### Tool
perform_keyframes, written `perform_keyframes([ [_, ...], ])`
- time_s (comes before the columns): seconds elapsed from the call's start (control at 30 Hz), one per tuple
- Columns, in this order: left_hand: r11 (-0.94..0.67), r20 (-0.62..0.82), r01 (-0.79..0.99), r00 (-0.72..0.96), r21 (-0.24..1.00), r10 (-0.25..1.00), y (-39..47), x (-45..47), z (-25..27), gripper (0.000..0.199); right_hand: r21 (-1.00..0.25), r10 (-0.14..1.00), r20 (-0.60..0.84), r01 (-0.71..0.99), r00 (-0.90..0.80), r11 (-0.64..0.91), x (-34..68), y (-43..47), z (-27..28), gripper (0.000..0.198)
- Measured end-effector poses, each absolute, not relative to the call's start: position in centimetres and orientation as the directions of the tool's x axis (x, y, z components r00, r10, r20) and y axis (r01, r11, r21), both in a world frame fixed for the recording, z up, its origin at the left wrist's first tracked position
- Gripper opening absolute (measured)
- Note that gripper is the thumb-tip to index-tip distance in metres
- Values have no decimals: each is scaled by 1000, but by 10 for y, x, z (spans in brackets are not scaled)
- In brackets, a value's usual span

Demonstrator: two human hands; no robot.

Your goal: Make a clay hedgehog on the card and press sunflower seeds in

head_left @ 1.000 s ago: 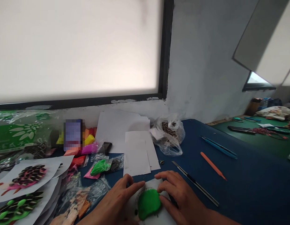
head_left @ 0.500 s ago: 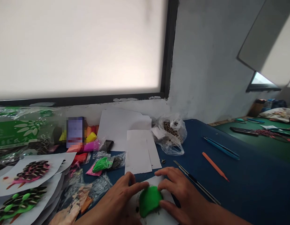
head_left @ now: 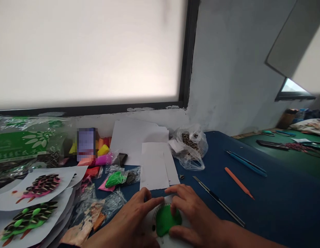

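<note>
A flat piece of green modelling clay (head_left: 163,222) lies on a small white sheet with a printed drawing (head_left: 154,216), low in the middle. My right hand (head_left: 194,212) is over its right side, the index fingertip pressing the top and the thumb at the lower right edge. My left hand (head_left: 135,215) rests on the left, index finger stretched to the sheet's upper part, just off the clay; its thumb is mostly hidden. A craft knife (head_left: 218,199) lies right of my right hand. Left of my hands are opened plastic wrappers with peach clay (head_left: 82,220).
Finished seed-and-clay hedgehog pictures (head_left: 42,184) are stacked at left. Behind are coloured clay packs (head_left: 115,179), blank white paper (head_left: 153,165) and a plastic bag of seeds (head_left: 189,146). An orange tool (head_left: 238,182) and blue tweezers (head_left: 246,162) lie at right on the blue table (head_left: 276,206).
The green clay now lies flatter on the sheet. My left index finger has come off its upper edge, while my right index finger has moved onto its top. The view has shifted slightly.
</note>
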State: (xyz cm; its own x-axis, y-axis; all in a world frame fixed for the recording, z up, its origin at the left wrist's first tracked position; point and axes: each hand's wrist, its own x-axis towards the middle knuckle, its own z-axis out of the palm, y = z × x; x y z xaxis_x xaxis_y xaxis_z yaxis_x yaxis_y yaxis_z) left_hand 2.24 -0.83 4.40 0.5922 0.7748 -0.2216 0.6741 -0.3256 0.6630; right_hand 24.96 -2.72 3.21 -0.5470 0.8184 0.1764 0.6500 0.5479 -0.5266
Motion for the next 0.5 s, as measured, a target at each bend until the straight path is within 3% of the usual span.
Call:
perform_keyframes([
  [0.2,-329,-264,684,610,651,747,-5,24,48,78,-595,848,16,676,-530,434,246,-23,51,29],
  [0.5,-324,-228,690,580,647,782,-10,26,49,73,-589,861,-17,701,-508,402,243,-21,54,30],
])
